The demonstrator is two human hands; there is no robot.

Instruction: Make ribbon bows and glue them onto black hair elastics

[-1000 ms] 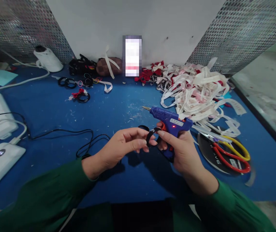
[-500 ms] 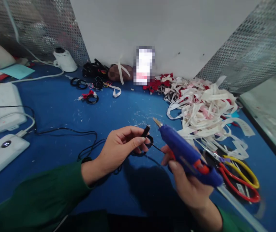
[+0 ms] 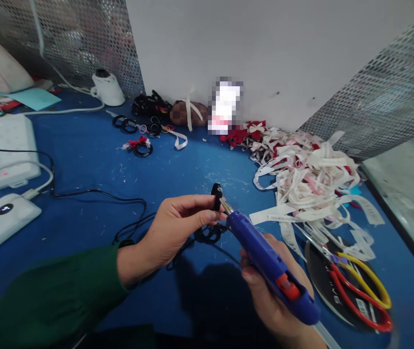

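Between the thumb and fingers of my left hand (image 3: 177, 225) is a black hair tie (image 3: 216, 196), its upper part sticking up past the fingertips. My right hand (image 3: 275, 291) grips a blue hot glue gun (image 3: 265, 254) with an orange-red trigger part and a clear glue stick out the back. The gun's metal nozzle points up and left, at or against the side of the hair tie; I cannot tell if they touch. More black loops (image 3: 208, 233) show just below my left fingers, partly hidden by them. A black cord runs under both hands.
White and pink ribbons (image 3: 315, 179) lie heaped at right, with red bows (image 3: 236, 137) behind. Red-and-yellow-handled scissors (image 3: 359, 291) rest on a dark disc. A power strip (image 3: 8, 145) and white power bank (image 3: 5, 218) sit left. Hair ties (image 3: 125, 123) and a blurred phone (image 3: 224, 106) are at the back.
The glue gun has moved left and down, bringing its nozzle from a gap to right by the hair tie. My left hand has stayed nearly in place; the view has shifted slightly.
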